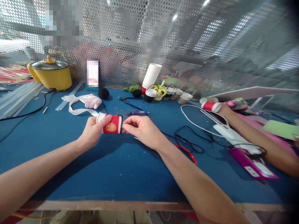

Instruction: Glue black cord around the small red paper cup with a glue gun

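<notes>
Both hands hold a red paper cup (109, 123) sideways, just above the blue desk (116, 174). Left hand (93, 132) wraps the cup's white base end w/ fingers closed; right hand (142, 129) pinches its dark rim end. Behind the cup: pink-white ribbon (84, 102), black pom-pom (103, 93), white cup stack (151, 77). Far left of the cup, yellow pot (50, 74). Right of it, another person's hand (224, 109) holds a 2nd red cup (210, 106).

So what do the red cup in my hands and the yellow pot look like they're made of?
The red cup looks like printed paper: matte wall, white rolled rim, gold emblem. The yellow pot seems to be glossy plastic or enamelled metal, with a shiny lid, probably glass or steel.
</notes>
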`<state>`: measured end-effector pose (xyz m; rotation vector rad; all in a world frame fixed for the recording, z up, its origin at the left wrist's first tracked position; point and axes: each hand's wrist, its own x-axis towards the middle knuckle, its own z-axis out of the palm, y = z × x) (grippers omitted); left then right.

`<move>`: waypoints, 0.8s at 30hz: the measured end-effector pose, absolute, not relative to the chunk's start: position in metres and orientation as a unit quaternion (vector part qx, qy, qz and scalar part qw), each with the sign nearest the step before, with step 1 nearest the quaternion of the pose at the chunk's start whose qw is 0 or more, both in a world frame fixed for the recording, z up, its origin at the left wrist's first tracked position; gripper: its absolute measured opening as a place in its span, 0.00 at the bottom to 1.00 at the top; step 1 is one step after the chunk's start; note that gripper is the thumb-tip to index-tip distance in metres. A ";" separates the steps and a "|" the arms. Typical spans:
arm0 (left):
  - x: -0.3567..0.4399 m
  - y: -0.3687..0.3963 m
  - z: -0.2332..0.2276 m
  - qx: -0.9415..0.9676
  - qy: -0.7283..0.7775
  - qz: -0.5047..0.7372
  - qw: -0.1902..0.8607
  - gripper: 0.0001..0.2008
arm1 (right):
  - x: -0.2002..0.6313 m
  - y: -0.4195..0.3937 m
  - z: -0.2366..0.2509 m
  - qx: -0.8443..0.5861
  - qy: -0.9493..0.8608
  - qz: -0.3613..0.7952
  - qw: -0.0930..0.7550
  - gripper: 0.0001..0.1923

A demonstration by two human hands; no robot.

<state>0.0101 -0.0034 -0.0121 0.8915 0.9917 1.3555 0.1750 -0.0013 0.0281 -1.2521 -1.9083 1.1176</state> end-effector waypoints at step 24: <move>0.012 -0.003 -0.009 0.340 0.443 0.571 0.602 0.14 | 0.174 -0.001 0.031 -0.471 -0.726 0.416 0.280 0.04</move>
